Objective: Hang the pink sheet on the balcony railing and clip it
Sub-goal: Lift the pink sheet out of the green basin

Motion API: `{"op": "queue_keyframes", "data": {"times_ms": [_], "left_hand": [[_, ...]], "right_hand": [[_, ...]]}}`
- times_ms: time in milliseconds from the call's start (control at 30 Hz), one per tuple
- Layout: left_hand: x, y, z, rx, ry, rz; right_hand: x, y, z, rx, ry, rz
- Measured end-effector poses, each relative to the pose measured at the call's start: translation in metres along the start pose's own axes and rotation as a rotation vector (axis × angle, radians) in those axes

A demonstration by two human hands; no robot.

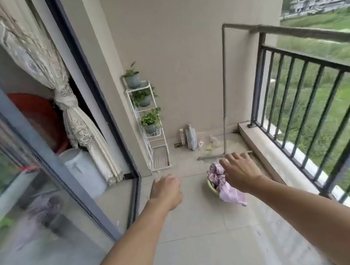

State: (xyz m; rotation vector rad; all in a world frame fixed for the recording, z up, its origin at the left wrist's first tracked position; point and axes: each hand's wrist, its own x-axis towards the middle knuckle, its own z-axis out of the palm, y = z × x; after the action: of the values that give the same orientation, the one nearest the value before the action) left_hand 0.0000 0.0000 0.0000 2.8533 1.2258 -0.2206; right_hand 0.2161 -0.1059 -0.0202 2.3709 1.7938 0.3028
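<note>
The pink sheet (223,182) lies bunched in a green basin (212,188) on the balcony floor, one end spilling over the near rim. My right hand (240,171) is stretched out above the sheet, fingers spread, holding nothing. My left hand (165,191) reaches forward to the left of the basin with its fingers loosely curled and nothing in it. The black balcony railing (312,60) runs along the right side, bare. No clips are visible.
A grey drying rack (224,87) stands at the far end by the railing's low ledge (265,150). A white plant stand (151,122) with three potted plants is in the far corner, bottles (188,136) beside it. A glass sliding door (43,169) lines the left.
</note>
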Motion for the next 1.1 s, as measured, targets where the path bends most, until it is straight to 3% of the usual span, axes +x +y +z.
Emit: {"op": "queue_keyframes", "data": {"times_ms": [333, 767, 1100], "left_hand": [[0.186, -0.080, 0.012, -0.072, -0.121, 0.098], [0.441, -0.035, 0.060, -0.015, -0.302, 0.312], [0.619, -0.020, 0.078, 0.002, -0.456, 0.371]], "right_hand": [[0.153, 0.022, 0.057, 0.138, -0.123, 0.260], [0.287, 0.117, 0.198, 0.266, -0.377, 0.540], [0.407, 0.172, 0.279, 0.381, -0.582, 0.617]]}}
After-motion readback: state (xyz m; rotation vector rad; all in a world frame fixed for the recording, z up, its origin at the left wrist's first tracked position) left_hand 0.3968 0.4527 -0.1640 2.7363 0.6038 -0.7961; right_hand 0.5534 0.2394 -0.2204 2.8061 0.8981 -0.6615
